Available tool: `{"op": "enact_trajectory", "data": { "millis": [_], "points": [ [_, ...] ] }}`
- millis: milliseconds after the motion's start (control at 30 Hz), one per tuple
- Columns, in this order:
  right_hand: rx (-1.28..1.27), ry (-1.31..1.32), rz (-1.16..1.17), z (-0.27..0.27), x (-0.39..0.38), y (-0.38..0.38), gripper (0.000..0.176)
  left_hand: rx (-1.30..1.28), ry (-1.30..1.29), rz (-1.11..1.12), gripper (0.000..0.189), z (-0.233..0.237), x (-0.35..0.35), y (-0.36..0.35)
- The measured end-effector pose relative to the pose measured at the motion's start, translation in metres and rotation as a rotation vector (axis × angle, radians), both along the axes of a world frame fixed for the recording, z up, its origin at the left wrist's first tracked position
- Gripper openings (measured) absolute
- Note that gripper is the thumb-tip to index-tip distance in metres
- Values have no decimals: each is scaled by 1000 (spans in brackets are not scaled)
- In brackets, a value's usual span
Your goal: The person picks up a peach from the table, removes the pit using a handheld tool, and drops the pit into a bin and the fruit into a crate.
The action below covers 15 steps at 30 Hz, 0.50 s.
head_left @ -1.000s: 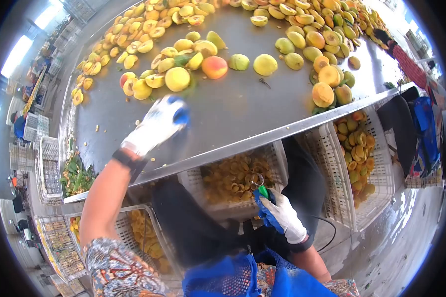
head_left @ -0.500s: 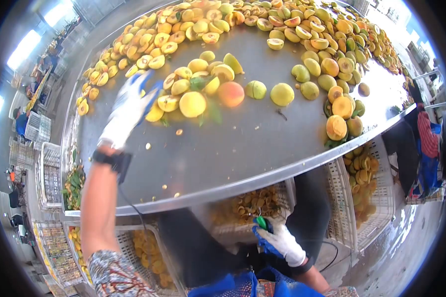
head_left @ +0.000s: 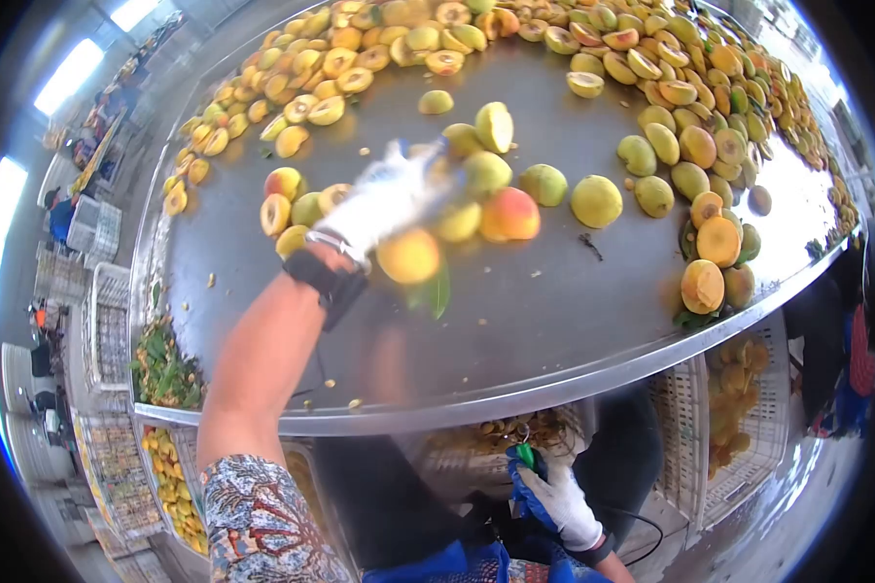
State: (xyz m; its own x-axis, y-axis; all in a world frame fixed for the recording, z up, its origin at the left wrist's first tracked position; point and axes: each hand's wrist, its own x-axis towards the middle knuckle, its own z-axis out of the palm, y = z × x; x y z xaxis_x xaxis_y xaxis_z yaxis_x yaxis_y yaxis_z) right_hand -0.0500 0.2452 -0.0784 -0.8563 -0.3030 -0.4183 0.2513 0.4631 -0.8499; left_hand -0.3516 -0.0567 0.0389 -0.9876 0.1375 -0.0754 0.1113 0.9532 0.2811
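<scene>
Over the metal table (head_left: 379, 350), my left hand (head_left: 389, 194), in a white and blue glove, is among the nearby peaches. Its fingers are smeared by motion, so their grip cannot be made out. A yellow peach (head_left: 408, 257) lies just below that hand, and a red-orange peach (head_left: 510, 214) is to its right. Below the table edge, my right hand (head_left: 557, 500), also gloved, is closed around a green-handled tool (head_left: 526, 455) with a small metal loop at its tip.
Halved peaches (head_left: 331, 68) are heaped along the table's far side, with more fruit (head_left: 690, 146) at the right. Leaves (head_left: 165, 364) lie in the left corner. Crates (head_left: 724, 428) stand below the table. A co-worker's red sleeve (head_left: 860, 360) shows at far right.
My left hand has moved right across the table into the near group of peaches, some of which are now spread apart. My right hand still holds the tool low down. The view has shifted slightly.
</scene>
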Motion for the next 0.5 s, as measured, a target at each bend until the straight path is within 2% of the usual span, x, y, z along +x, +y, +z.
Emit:
{"op": "enact_trajectory", "data": {
  "millis": [67,133,233,267,300,333,367,400,433,500],
  "points": [
    [23,-17,1,-7,3,0,29,130,-29,-15,70,2,29,4],
    [40,-90,-6,-10,3,-1,29,114,213,-130,66,9,44,-11],
    [-13,-107,-38,-11,5,0,27,108,471,94,56,26,36,-70],
    [-56,-91,-59,-14,6,0,26,90,475,223,57,30,30,-99],
    [-87,-68,-59,-15,6,2,25,-186,493,191,59,1,10,-162],
    [-118,-46,-58,-16,7,3,25,-51,298,519,63,25,21,-150],
    [-137,-15,-37,-15,7,6,24,-137,293,620,64,-5,8,-186],
    [-143,-9,-36,-15,6,6,23,-15,278,618,62,-32,-2,-207],
    [-149,-3,-35,-16,4,7,23,108,260,614,61,-37,-4,-206],
    [-104,-30,-49,-21,8,6,22,-20,248,543,60,-42,4,-182]
  ]
}}
